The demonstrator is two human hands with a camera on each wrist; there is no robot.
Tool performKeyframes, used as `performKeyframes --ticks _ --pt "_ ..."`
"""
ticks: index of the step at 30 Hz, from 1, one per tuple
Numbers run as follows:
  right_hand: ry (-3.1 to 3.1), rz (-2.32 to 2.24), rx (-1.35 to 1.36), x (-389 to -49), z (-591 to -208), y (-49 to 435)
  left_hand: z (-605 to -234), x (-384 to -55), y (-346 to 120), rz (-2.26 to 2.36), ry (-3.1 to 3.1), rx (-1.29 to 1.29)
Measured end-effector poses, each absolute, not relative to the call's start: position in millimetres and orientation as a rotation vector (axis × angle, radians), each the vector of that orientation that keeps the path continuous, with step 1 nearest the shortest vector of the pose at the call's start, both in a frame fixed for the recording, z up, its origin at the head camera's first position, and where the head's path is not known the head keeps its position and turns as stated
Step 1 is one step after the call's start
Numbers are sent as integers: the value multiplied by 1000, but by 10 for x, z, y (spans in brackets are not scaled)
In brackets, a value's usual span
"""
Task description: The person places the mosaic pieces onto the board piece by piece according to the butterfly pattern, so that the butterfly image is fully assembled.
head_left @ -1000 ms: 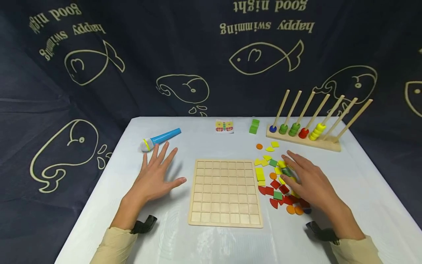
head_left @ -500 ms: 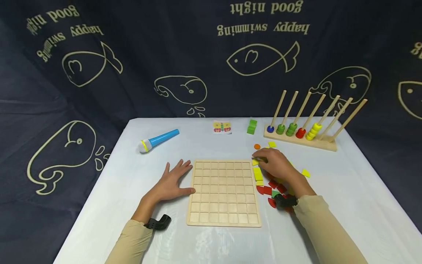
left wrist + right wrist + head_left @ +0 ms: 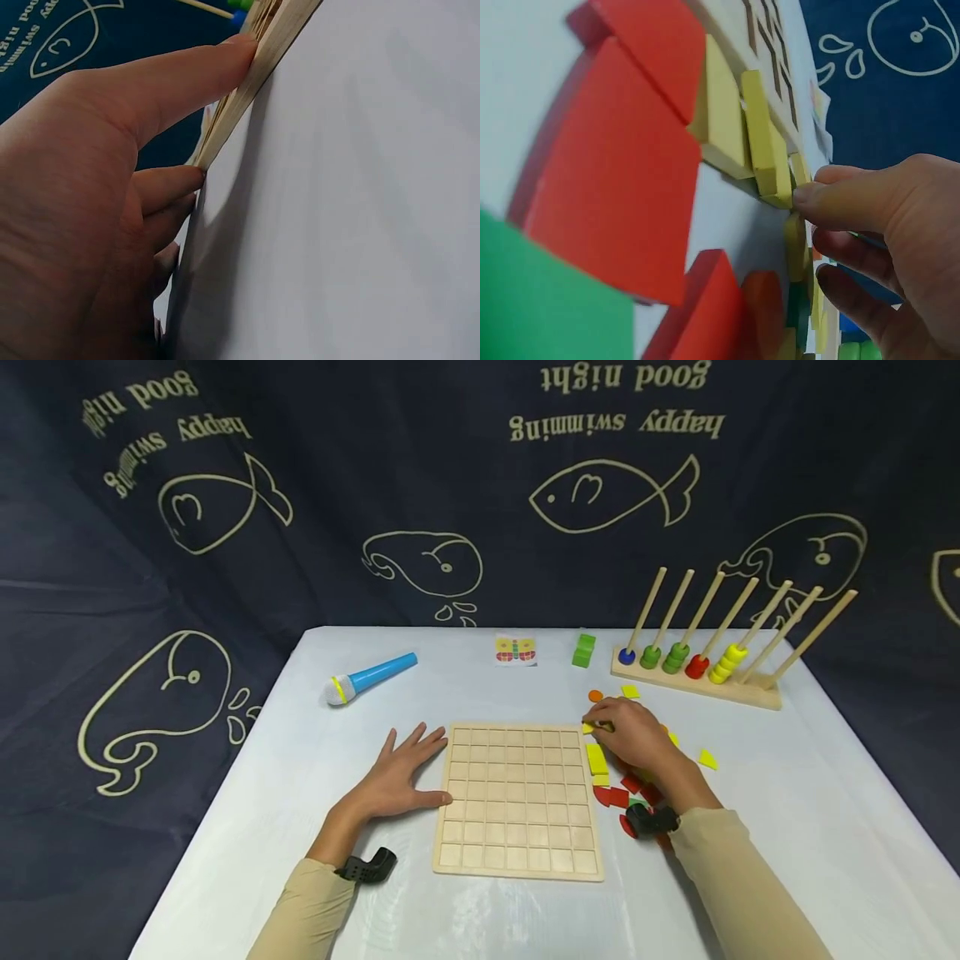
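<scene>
A square wooden grid board (image 3: 517,802) lies on the white table. My left hand (image 3: 401,777) is spread flat at its left side, thumb over the rim; the left wrist view has the thumb (image 3: 180,82) against the board's edge (image 3: 247,94). At the board's upper right corner, my right hand (image 3: 633,731) pinches a small yellow tile (image 3: 588,727) between thumb and fingers. In the right wrist view this yellow tile (image 3: 800,166) shows just past the thumb tip. Yellow rectangular tiles (image 3: 597,760) and red tiles (image 3: 618,798) lie beside the board, some hidden under the right hand and forearm.
A toy microphone (image 3: 371,679) lies at the back left. Along the back are a butterfly picture card (image 3: 516,650), green blocks (image 3: 583,650) and a wooden peg stand (image 3: 697,679) with coloured beads. A yellow tile (image 3: 707,759) lies right of the right hand.
My left hand has moved right and nearer, to the board's left edge. The right hand has moved left and forward from over the tile pile to the yellow tile, its fingers closing on it.
</scene>
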State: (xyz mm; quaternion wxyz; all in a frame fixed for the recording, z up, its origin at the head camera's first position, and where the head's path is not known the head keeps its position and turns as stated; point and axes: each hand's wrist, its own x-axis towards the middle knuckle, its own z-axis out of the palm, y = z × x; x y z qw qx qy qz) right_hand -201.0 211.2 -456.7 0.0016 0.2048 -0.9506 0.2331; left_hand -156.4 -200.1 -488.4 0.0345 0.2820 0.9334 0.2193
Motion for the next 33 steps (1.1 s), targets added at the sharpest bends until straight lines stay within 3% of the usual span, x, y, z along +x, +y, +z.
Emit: performKeyframes --ticks 9,33 --pt "-2954 838 584 -1988 -4493 2054 -4910 -1567 -2006 664 2875 842" --pt "-2875 1083 903 -1967 -4531 1133 -4876 -1543 -1993 686 2878 862"
